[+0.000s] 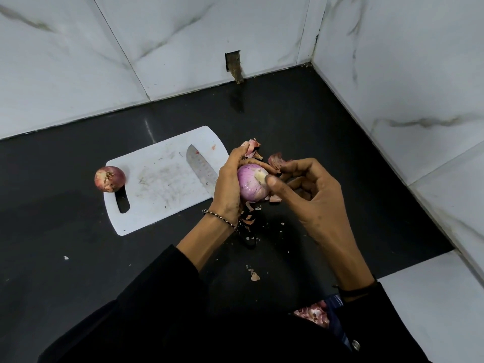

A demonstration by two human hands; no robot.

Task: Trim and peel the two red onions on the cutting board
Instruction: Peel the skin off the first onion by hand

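Head view: the peeled onion (252, 186) is held above the dark counter (288, 121), just right of the cutting board (157, 184). The left hand (227, 184) has its fingers wrapped round it. The right hand (311, 200) presses its thumb on the pale cut end, fingers curled by a loose peel (275, 160); whether they pinch it, I can't tell. The unpeeled onion (109, 178) sits at the board's left edge. A knife (200, 166) lies on the board, and skin scraps (254, 276) dot the counter.

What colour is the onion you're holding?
The peeled onion is pale purple with fine stripes and a whitish end; head view.
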